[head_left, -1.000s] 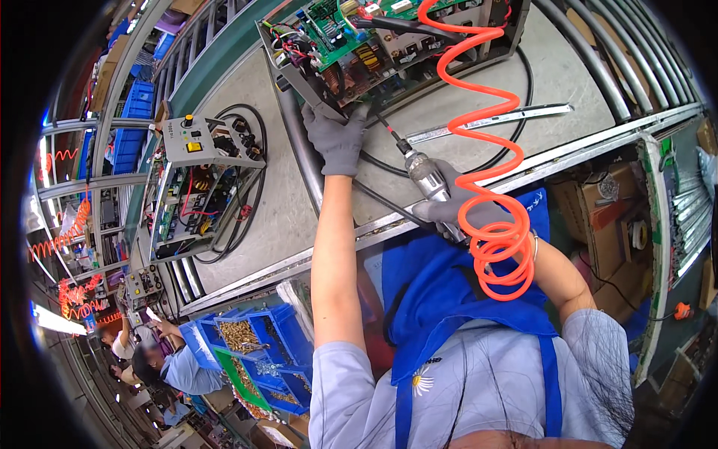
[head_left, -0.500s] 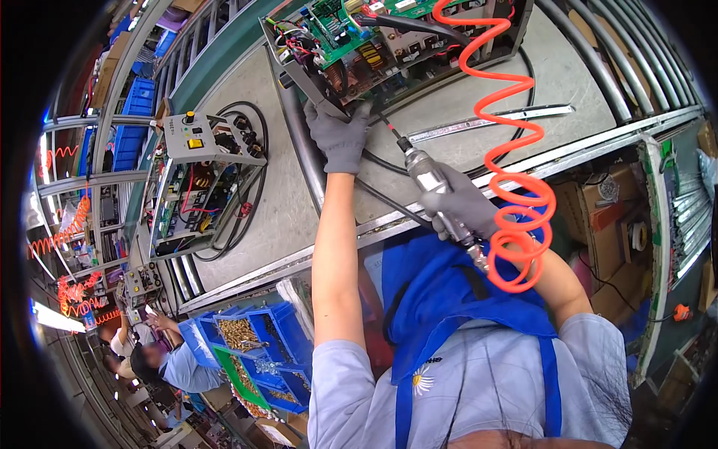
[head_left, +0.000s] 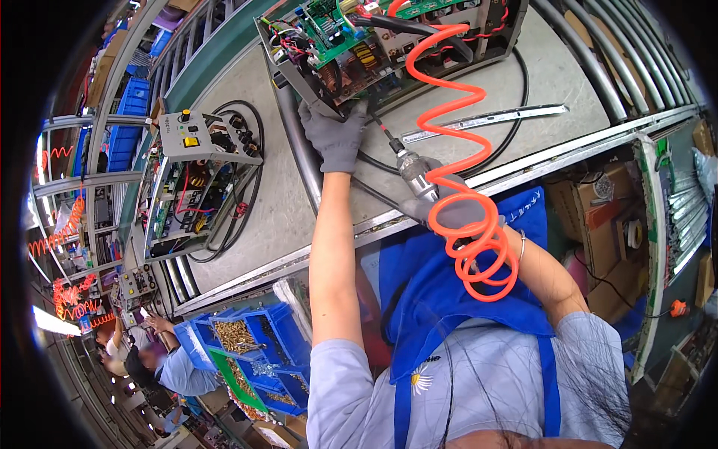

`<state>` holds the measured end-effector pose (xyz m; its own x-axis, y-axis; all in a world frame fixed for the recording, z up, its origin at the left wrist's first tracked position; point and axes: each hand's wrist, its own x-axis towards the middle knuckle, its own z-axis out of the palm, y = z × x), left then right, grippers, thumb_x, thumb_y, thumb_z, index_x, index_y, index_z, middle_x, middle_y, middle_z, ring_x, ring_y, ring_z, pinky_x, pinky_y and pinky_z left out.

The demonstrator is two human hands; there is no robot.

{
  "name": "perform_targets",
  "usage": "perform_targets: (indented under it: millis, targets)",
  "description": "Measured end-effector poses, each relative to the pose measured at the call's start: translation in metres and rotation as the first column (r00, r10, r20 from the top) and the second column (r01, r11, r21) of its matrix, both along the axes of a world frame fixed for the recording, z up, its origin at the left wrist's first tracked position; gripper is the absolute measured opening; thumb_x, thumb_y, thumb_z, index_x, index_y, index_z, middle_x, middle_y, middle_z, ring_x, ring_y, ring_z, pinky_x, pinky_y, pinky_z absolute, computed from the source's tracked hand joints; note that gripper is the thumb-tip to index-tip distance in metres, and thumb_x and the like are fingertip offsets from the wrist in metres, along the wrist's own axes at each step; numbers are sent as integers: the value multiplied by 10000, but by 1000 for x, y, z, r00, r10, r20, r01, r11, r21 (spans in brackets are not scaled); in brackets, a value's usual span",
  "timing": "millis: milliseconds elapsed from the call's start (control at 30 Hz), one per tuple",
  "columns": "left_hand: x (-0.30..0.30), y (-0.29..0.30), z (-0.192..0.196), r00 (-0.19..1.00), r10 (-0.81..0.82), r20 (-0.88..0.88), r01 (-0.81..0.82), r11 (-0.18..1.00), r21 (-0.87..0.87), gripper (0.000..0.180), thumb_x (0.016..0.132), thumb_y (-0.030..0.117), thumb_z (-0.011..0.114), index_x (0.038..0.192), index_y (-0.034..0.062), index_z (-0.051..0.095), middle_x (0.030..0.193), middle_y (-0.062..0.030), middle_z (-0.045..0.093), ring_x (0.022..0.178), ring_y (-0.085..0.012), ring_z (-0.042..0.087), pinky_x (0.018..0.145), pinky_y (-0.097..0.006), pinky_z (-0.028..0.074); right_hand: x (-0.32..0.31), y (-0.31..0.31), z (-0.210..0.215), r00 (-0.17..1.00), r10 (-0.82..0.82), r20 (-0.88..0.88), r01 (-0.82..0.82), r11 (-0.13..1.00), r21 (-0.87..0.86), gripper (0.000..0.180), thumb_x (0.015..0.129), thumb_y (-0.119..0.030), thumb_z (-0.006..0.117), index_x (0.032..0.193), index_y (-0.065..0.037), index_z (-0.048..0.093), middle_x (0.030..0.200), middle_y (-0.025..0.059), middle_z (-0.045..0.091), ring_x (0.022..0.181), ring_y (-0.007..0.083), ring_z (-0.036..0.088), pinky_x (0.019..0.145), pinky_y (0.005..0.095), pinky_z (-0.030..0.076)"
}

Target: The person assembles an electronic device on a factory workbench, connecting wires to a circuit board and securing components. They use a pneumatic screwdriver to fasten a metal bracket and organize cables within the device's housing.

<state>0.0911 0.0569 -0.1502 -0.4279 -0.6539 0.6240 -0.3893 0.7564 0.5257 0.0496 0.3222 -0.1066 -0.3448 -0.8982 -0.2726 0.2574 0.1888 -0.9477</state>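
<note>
An open-cased electrical machine, with a green circuit board and wiring exposed, lies on the metal bench. My left hand, in a grey glove, is closed around the lower corner of its grey end panel. The fingertips are partly hidden there. My right hand, also gloved, grips an air screwdriver. The thin bit slants up and left, its tip close to the machine's lower edge beside my left thumb; contact is unclear. An orange coiled air hose hangs in front of the tool and right hand.
A second open machine stands at left with its black cable. A metal strip lies right of the bit. Rollers flank the bench. Blue bins of small fasteners sit lower left. Other people are beyond them.
The coiled hose has swung left, across my right hand. The screwdriver and right hand have shifted slightly left. My left hand keeps its hold on the panel corner.
</note>
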Motion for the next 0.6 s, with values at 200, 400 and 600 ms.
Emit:
perform_targets:
  millis: [200,400,600]
  targets:
    - [1,5,7,1000,23,-7,-23,997,74,934,568,440,894,1313,14,525,1302,-240,543,1254,-412,473,1051,-456,422,1,1,-5,992,-5,129,6,1000,-8,534,782,-286,759,1194,-33,533,862,47,565,731,161,520,647,338,455]
    - [4,2,5,998,-1,-66,9,993,122,903,570,404,889,1304,21,529,1312,-234,526,1245,-400,478,1036,-462,430,4,-3,-15,992,-6,126,11,999,-34,508,805,-253,742,1214,-39,531,891,51,576,762,147,530,663,310,465]
    - [5,3,7,999,8,-54,-4,998,63,886,563,410,889,1286,30,546,1306,-230,535,1257,-404,467,1048,-468,417,2,-4,-4,997,52,56,-52,999,8,369,823,-287,739,1041,-51,555,796,25,541,713,128,503,616,304,426]
